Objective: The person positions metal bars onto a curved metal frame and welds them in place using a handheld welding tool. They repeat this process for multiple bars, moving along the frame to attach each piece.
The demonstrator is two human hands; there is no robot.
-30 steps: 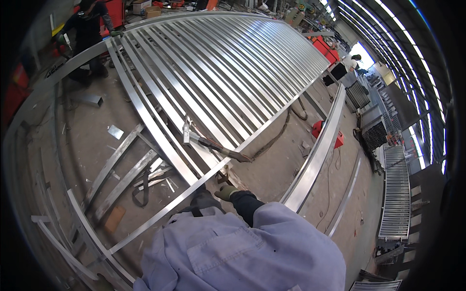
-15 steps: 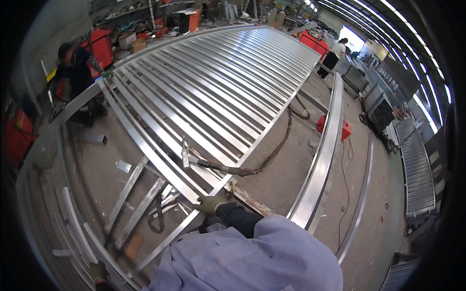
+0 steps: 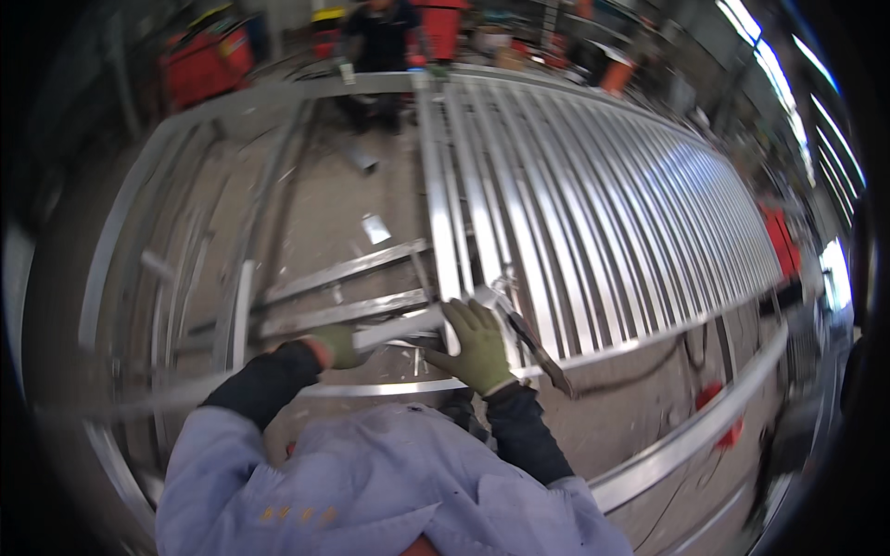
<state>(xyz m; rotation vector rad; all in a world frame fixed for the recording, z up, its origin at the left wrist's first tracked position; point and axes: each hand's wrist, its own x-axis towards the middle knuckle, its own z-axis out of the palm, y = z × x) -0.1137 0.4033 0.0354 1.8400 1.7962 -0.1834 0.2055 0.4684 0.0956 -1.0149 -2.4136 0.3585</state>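
Note:
My left hand [image 3: 339, 346], in a green glove, is closed around one end of a short silver metal bar [image 3: 400, 328]. The bar slants up to the right over the near end of a large slatted metal panel [image 3: 593, 222]. My right hand [image 3: 480, 350], gloved the same way, lies against the bar's far part with its fingers spread. Just right of that hand, a welding torch [image 3: 530, 345] with a dark handle rests on the panel, its cable trailing off to the right. Motion blurs the bar's ends.
Across the frame a co-worker [image 3: 378, 37] stands or crouches at the far rail, beside red machines [image 3: 208, 63]. Loose metal lengths [image 3: 343, 269] and offcuts lie on the floor at left. A long metal beam [image 3: 691, 449] runs along the right.
The view has swung left. My right hand has left the panel's edge and now lies spread on the bar. From the lower left, my left hand has come to the middle, holding the bar.

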